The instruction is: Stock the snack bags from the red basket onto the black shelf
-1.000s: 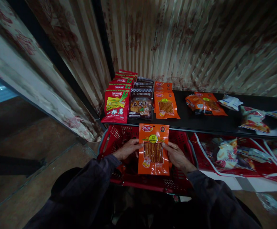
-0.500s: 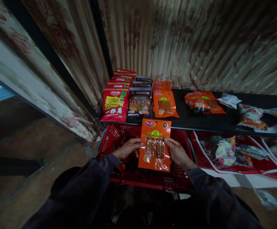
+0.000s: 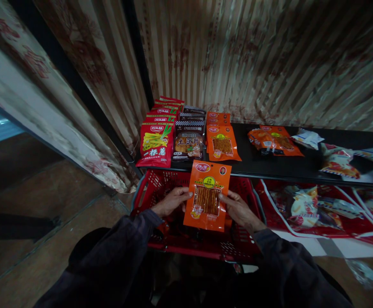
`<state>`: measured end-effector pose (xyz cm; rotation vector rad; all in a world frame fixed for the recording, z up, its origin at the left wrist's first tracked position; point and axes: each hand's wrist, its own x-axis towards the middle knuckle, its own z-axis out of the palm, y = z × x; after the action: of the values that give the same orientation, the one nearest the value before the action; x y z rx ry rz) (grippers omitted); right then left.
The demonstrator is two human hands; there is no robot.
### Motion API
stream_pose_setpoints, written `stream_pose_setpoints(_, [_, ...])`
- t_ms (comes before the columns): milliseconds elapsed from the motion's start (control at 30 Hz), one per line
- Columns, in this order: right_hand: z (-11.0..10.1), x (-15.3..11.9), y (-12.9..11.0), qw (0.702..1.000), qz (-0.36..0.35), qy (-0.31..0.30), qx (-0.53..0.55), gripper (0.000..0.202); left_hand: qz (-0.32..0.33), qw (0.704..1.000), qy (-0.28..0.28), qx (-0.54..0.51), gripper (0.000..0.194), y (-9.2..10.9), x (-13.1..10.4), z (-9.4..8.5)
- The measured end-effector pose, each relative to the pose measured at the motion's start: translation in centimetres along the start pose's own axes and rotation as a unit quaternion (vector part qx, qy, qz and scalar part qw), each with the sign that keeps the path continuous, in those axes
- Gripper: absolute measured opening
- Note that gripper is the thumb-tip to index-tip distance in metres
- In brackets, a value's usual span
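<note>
Black shelf (image 3: 311, 164) before a curtain (image 3: 186, 51); two hands on one orange pouch (image 3: 207, 196)

The pouch is over a red basket (image 3: 180, 247), near side of the shelf, face toward the viewer, top leaning slightly right. The left hand (image 3: 173, 202) reaches from the left, half closed, thumb on the pouch's left edge, gripping that side. The right hand (image 3: 239, 209), half closed too, grips the right side, thumb on the front. Both dark-sleeved forearms angle inward.

Just beyond stand, left to right, at least four red bags (image 3: 156, 145), three dark bags (image 3: 188, 143) and at least three matching pouches (image 3: 221, 143). Farther right lie another pouch (image 3: 285, 143), an orange bag (image 3: 259, 139) touching it, and at least three pale bags (image 3: 338, 159).
</note>
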<state>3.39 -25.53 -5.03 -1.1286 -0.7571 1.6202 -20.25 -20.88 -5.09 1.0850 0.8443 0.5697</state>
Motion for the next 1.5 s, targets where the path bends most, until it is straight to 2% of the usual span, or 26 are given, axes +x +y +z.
stream_pose_setpoints(233, [-0.2,0.1,0.1,1.0,-0.009,-0.02,-0.013,0.033,-0.005,1.0,0.018,-0.007,0.058,-0.2,0.2,-0.1])
stream_pose_setpoints(633, [0.0,0.0,-0.1,1.0,-0.016,0.001,0.0,0.034,-0.021,0.999,0.029,-0.028,0.056,0.5,-0.2,-0.1])
stream_pose_setpoints(833, [-0.7,0.1,0.1,1.0,-0.018,0.016,-0.009,0.035,-0.028,0.999,0.008,-0.021,0.054,0.3,-0.5,-0.2])
stream_pose_setpoints(967, [-1.6,0.1,0.4,0.999,-0.011,0.03,-0.022,0.035,-0.024,0.999,-0.026,0.004,0.052,0.0,-0.7,-0.1])
stream_pose_setpoints(1133, [-1.3,0.1,-0.1,0.999,-0.017,0.048,-0.015,0.032,-0.026,0.998,-0.051,0.003,0.052,-0.2,-0.6,0.3])
stream_pose_setpoints(1300, [-0.4,0.1,-0.7,0.999,-0.02,0.037,-0.003,0.033,-0.024,0.998,-0.05,-0.001,0.054,-0.5,-0.2,0.4])
stream_pose_setpoints(1500, [-0.7,0.2,-0.5,0.999,-0.013,0.035,-0.008,0.035,-0.025,0.999,-0.03,-0.009,0.053,-0.5,-0.3,0.4])
